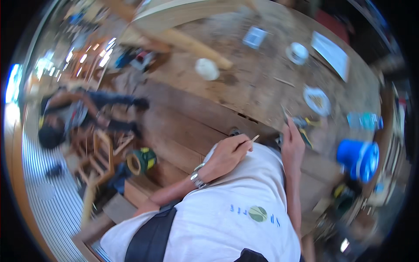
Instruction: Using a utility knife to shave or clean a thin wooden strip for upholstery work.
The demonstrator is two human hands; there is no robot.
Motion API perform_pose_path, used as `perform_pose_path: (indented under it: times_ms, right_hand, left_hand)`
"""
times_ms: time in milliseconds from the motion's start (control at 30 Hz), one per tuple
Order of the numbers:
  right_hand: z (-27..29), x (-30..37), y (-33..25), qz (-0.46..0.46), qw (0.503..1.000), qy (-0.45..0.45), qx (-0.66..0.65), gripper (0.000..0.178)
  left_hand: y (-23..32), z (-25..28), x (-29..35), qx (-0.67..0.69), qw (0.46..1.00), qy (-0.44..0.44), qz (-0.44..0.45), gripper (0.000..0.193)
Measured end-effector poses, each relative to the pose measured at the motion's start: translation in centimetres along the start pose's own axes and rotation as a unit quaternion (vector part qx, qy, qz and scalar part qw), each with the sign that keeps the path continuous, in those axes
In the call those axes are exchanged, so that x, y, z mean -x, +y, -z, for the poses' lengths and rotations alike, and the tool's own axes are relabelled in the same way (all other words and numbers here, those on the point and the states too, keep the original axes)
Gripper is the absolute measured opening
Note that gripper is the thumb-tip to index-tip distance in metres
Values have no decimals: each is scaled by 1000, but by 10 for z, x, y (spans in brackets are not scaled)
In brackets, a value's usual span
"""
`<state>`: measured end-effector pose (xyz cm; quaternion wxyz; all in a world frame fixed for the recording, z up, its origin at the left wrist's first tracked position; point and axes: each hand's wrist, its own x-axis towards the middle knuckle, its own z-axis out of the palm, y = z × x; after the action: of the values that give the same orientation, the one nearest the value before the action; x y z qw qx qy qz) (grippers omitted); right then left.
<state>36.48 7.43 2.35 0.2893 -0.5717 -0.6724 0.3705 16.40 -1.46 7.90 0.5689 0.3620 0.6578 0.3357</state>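
1. Pinching a thin pale stick point(254, 138), my left hand point(227, 155) has its fingers curled nearly closed, and the stick's tip pokes out just past the fingertips, over the white shirt point(227, 214).
2. Beside those fingers, my right hand point(291, 146) reaches to the workbench edge; its fingers seem wrapped round a dark slim tool point(284, 114), though blur keeps me from telling how firmly.
3. Just beyond the right fingertips lies a yellow-and-black tool point(304, 123); further out sit a white dish point(317, 100), a white cup point(297, 53) and a sheet of paper point(331, 53) on the wooden bench point(209, 118).
4. Off to the right of the fingers stands a blue tub point(358, 158); far left, another person point(74, 115) crouches by wooden chair frames point(102, 153).
5. My worry: the stick is held by its end only, so a slight slackening could drop it, and the tool's point, so near the left fingers, could nick them.
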Motion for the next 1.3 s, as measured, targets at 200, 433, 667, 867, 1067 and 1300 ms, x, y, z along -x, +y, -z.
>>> perform_pose_path:
  times_ms: [200,433,667,867,1067,1300]
  right_hand:
    - [-2,22,-19,-41,979,-190,-56,39]
    - [-6,9,-25,-9,970,-241,-35,40]
    - [2,4,-29,20,968,-250,-29,40]
    - [18,11,-35,101,975,-197,-9,39]
    - [29,19,-36,143,972,-183,29,44]
    - [43,26,-30,142,979,-140,46,48]
  left_hand:
    - [-16,-1,-12,29,997,42,-62,27]
    - [-28,-8,-7,58,995,14,-79,27]
    - [-18,-9,1,81,991,57,-88,29]
    - [-4,-14,5,104,990,48,-85,27]
    - [8,-24,6,111,992,28,-45,24]
    - [14,-37,-1,59,997,12,-43,23]
